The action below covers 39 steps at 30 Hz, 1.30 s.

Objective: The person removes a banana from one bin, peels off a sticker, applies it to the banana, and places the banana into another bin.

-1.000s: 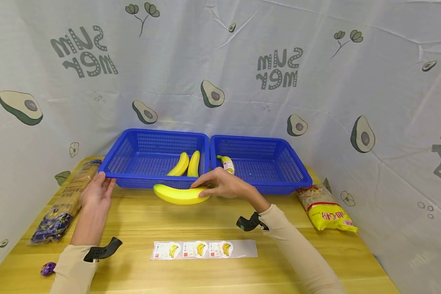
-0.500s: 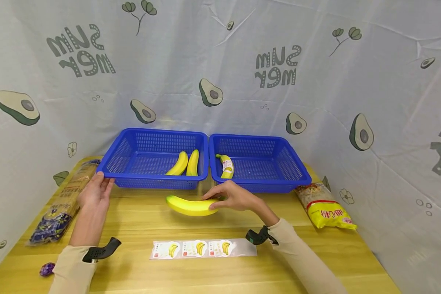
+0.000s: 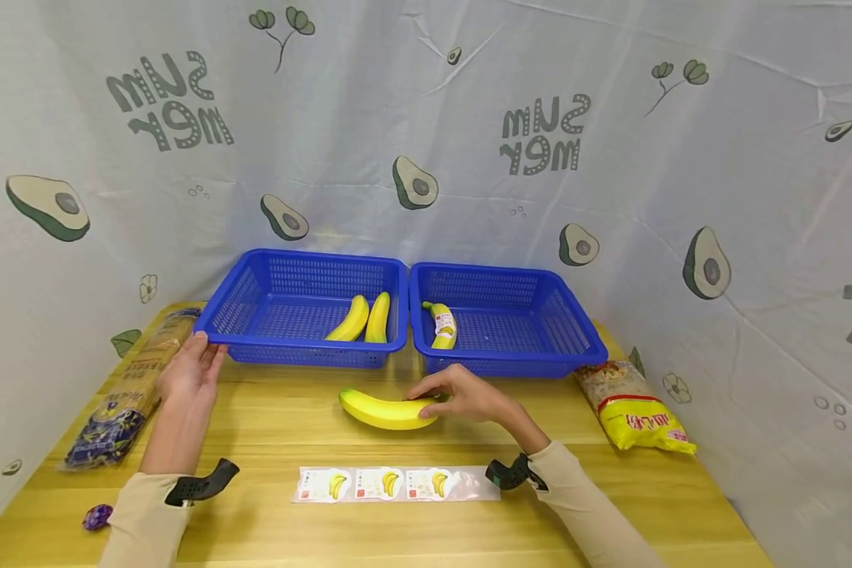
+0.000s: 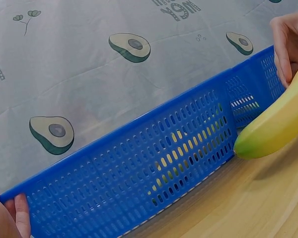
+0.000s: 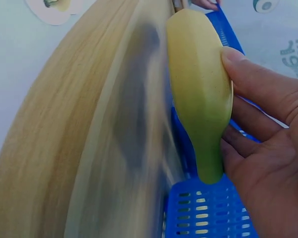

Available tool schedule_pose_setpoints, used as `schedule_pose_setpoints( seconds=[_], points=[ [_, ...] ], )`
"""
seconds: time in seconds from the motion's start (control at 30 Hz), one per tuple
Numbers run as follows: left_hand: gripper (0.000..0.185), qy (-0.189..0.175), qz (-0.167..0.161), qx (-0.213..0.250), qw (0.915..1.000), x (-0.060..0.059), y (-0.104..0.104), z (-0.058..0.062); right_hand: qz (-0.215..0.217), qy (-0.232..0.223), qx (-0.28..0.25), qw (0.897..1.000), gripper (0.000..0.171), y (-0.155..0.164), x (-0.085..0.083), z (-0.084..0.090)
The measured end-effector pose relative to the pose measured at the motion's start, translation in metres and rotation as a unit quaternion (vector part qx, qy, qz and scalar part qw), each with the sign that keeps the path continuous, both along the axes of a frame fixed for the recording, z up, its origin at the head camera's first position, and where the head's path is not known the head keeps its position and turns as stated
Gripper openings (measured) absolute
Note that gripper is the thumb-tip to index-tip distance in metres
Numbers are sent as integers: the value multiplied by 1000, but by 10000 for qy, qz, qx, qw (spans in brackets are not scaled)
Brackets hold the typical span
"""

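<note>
Pinch of right hand on banana, left hand round basket rim.

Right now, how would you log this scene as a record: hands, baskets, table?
Left hand: holds the left basket at its near-left corner
Right hand: pinches a banana near one end, above the table
Left basket: two bananas
Right basket: one labelled banana
Table, front: strip with three banana stickers
Table, left: long packet, purple item
Table, right: bag with yellow end
</note>
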<state>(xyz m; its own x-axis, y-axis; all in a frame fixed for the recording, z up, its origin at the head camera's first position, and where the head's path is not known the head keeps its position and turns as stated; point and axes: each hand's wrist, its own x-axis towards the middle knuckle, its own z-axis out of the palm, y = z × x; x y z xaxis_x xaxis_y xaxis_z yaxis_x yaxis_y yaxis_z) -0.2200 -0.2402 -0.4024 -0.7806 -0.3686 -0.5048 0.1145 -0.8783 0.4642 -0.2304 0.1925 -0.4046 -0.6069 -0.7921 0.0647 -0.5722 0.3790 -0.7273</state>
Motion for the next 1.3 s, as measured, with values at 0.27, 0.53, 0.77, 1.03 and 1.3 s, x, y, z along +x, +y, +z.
schedule_pose_setpoints(
  seconds=[0.27,0.53,0.77,1.03,1.3],
  points=[
    [9,-68,87,-71,9999,4,0,1,-41,-145,-13,9999,30,2,0,-7],
    [9,-47,123,-72,9999,5,-3,1,-32,-161,12,9999,28,2,-2,-11],
    [9,97,30,42,9999,1,-1,1,-20,63,21,10000,28,8,-2,-13],
    [31,101,-265,30,9996,-1,3,0,-130,34,164,9998,29,12,-1,-18],
    [39,92,-462,-289,9985,0,20,-3,-70,28,173,9998,29,14,0,-18]
  ],
)
